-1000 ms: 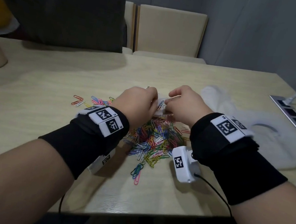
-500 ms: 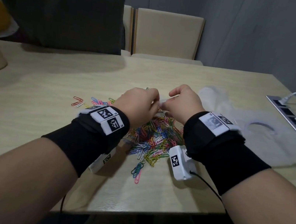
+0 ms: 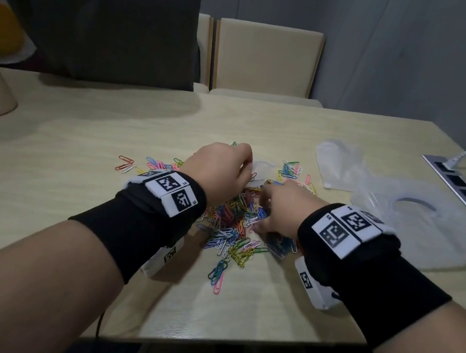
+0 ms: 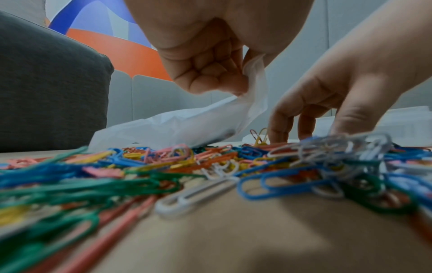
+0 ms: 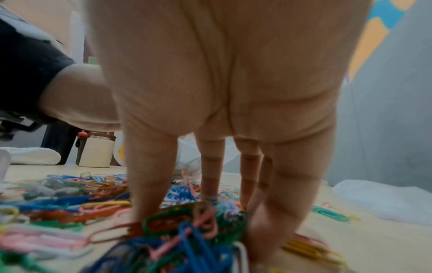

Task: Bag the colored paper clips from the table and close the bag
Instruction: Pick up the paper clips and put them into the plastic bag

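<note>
Nearest the camera, two forearms in black wrist sleeves with white coded tags reach in from the lower corners of the head view. Between them, at the centre of the frame, the colored paper clips (image 3: 236, 225) lie heaped on the pale counter (image 3: 83, 152), with a few strays toward the bottom of the pile and others scattered to its left and upper right. The right hand (image 3: 279, 211) is planted in the pile with its fingers (image 5: 149, 177) spread and pointing down into the clips, none visibly gripped. Just above and left of it, the left hand (image 3: 220, 171) is curled, pinching the edge of a small clear bag (image 4: 177, 125) whose body trails onto the counter behind the clips. Further right lie crumpled plastic sheets (image 3: 421, 215), then a power strip (image 3: 465, 188) near the right edge. A beige chair (image 3: 265, 59) stands behind the counter at the top.
</note>
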`<state>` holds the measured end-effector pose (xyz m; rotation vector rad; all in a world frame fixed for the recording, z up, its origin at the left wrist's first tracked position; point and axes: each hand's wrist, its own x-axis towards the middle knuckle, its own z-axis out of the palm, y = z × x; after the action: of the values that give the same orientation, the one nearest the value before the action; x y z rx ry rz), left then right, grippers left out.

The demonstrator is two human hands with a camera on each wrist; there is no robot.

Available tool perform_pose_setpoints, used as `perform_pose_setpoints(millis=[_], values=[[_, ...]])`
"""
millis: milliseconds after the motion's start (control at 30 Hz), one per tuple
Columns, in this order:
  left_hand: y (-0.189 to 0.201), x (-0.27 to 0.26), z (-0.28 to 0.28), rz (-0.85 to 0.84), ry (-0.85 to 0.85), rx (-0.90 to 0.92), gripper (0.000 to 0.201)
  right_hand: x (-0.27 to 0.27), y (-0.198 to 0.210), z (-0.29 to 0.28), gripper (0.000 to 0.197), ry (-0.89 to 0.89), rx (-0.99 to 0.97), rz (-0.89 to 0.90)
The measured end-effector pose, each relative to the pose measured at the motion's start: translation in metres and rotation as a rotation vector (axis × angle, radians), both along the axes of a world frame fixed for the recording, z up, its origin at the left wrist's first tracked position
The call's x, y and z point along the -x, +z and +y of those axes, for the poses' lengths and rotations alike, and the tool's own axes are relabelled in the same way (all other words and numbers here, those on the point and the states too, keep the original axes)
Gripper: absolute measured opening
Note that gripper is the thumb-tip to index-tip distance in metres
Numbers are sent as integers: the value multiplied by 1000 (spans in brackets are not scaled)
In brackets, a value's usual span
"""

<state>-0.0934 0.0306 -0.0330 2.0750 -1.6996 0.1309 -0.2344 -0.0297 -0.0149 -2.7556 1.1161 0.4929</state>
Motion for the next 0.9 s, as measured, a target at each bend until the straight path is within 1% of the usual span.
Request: perform_pose_setpoints(millis=[133, 233, 333, 400, 433, 500, 567, 600, 667, 700, 767, 833, 900], values=[[-1, 0, 0, 3, 5, -10, 19, -2, -3, -3, 34, 36, 37, -42], [-1, 0, 0, 8, 10, -8, 19, -3, -7, -9, 26, 32, 49, -43], [0, -1, 0, 11, 9, 2, 19, 1, -5, -18, 20, -75, 37, -145], [0, -1, 0, 17, 9, 7, 19, 4, 0, -22, 17, -183, -15, -242], [1, -1, 0, 17, 9, 6, 19, 5, 1, -25, 14, -248, -70, -324], [1, -1, 0, 14, 6, -1, 19, 8, 9, -26, 4, -435, -300, -588], [1, -1, -1, 11, 5, -1, 19, 7, 17, -27, 18, -594, -547, -849], [1, -1, -1, 8, 6, 2, 19, 5, 19, -27, 21, -639, -654, -946], [1, -1, -1, -3, 6, 11, 19, 0, 22, -26, 21, -683, -846, -1086], [0, 0, -1, -4, 4, 14, 19, -3, 22, -25, 20, -692, -923, -1125], [0, 0, -1, -5, -3, 23, 19, -11, 18, -25, 17, -673, -998, -1118], [0, 1, 0, -5, 0, 31, 20, -18, 12, -28, 9, -677, -1012, -1090], [1, 0, 0, -1, 5, 31, 20, -23, 9, -31, 14, -684, -1019, -1064]])
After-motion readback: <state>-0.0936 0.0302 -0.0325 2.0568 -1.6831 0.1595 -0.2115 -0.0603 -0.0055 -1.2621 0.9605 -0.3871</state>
